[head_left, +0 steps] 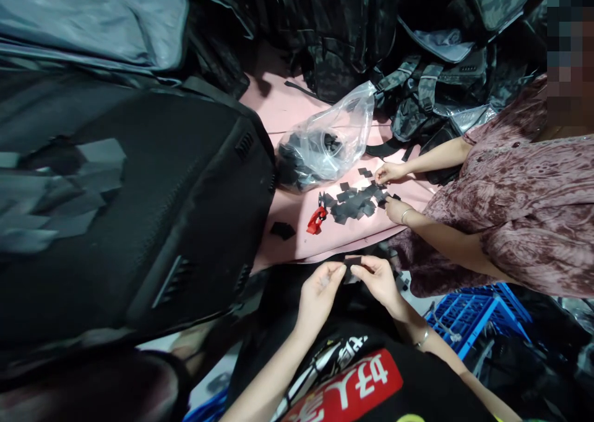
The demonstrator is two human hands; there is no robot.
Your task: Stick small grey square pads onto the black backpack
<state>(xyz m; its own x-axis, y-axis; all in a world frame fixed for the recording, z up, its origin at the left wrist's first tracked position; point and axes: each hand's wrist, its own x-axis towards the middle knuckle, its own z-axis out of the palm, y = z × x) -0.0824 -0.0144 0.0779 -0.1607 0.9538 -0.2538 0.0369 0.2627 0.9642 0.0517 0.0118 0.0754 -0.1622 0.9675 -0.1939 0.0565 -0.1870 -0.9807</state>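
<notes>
Black garment (431,385) nearest, with a red patch (343,391) and white characters. Just above it, the wearer's two hands together. Left hand (320,286): thumb and fingertips pinched on one edge of a small dark square (353,266). Right hand (379,279): thumb and fingers pinched on the other side of it. Square held up off the pink table (313,249), near its front edge.

Containers: clear bag (355,109) lying on the table, lower part full of dark pieces (294,159), upper part slack and see-through. Blue crate (473,317) low on the right, open lattice sides; contents too dim to tell. Large black bag (208,131) fills the left, grey scraps (78,193) spread on top. Camouflage backpacks (352,32) crowd the far side; insides hidden.

Loose pile (355,204) of dark squares in front of the clear bag. Red clip (316,221) beside the pile, on its left. From the right, a co-worker in patterned velvet: one hand (390,172) at the pile's far edge, the other (399,211) by its right end.
</notes>
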